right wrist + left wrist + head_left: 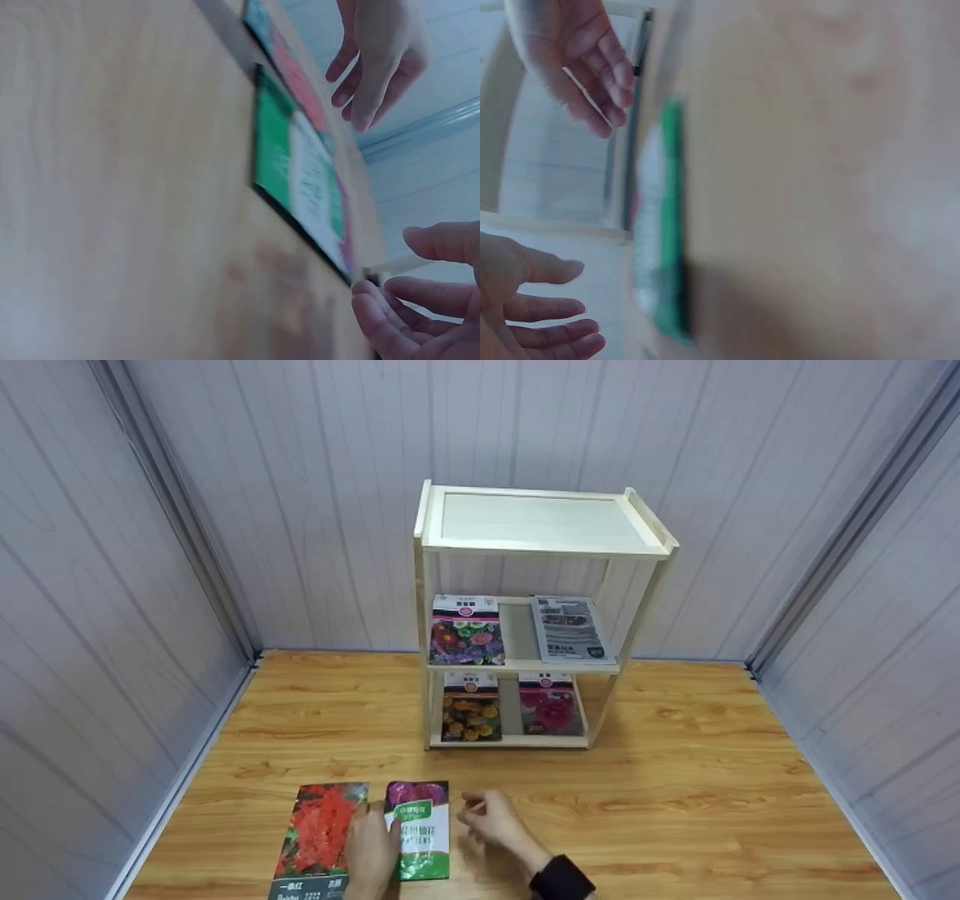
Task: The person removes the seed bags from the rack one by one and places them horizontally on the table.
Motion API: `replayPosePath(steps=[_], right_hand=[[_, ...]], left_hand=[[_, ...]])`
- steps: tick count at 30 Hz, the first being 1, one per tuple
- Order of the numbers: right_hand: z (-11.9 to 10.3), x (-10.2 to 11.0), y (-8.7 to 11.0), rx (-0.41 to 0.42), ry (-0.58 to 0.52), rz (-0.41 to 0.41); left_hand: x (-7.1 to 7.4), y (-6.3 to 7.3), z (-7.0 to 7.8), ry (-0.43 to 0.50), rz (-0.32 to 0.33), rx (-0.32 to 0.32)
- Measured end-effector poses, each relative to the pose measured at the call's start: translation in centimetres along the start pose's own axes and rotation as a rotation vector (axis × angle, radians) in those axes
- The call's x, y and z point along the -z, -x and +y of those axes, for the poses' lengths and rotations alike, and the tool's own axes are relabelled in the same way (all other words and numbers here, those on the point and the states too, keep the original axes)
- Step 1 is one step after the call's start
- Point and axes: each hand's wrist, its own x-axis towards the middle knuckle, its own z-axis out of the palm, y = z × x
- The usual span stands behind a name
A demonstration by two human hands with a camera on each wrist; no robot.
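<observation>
A green-and-white seed packet with a purple flower top lies flat on the wooden table. My left hand hovers at its left edge, overlapping it in the head view; the left wrist view shows this hand with fingers extended and nothing in them. To the packet's right is my right hand, a dark band on its wrist. Its fingers bend loosely, with a gap between thumb and fingertips in the right wrist view. Left of both hands lies a larger seed packet with red flowers, partly behind my left hand.
A pale wooden shelf rack stands behind the hands. Its middle shelf holds a flower packet and a grey printed packet. Below lie a yellow-flower packet and a pink-flower packet. White panel walls enclose the table.
</observation>
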Motion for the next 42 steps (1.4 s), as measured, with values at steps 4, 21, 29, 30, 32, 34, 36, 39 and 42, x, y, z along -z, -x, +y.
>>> replayPosePath(steps=[4, 21, 29, 30, 32, 34, 36, 39, 42], right_hand=[[-0.9, 2.2, -0.4, 0.08, 0.065, 0.035], [-8.9, 11.0, -1.3, 0.153, 0.295, 0.13], [-13.1, 13.8, -4.2, 0.056, 0.311, 0.201], [-13.4, 14.0, -4.6, 0.037, 0.307, 0.213], [-14.0, 14.4, -5.7, -0.002, 0.311, 0.233], [-14.3, 14.6, -6.7, -0.032, 0.312, 0.246], [-14.6, 14.8, -7.7, -0.063, 0.31, 0.25], [-14.7, 14.7, -8.8, -0.098, 0.299, 0.252], [-14.6, 14.5, -9.6, -0.117, 0.313, 0.256]], left_hand=[[1.4, -0.8, 1.6, 0.071, 0.056, -0.106], [7.0, -5.2, 10.3, 0.229, -0.069, -0.394], [8.0, -8.0, 14.5, 0.244, -0.078, -0.463], [8.0, -8.4, 15.0, 0.238, -0.082, -0.454], [7.9, -9.2, 15.9, 0.213, -0.089, -0.435], [7.8, -10.1, 16.8, 0.176, -0.095, -0.406], [7.6, -10.9, 17.6, 0.135, -0.11, -0.361], [7.1, -12.2, 18.4, 0.074, -0.126, -0.295], [6.7, -13.4, 18.9, 0.032, -0.135, -0.24]])
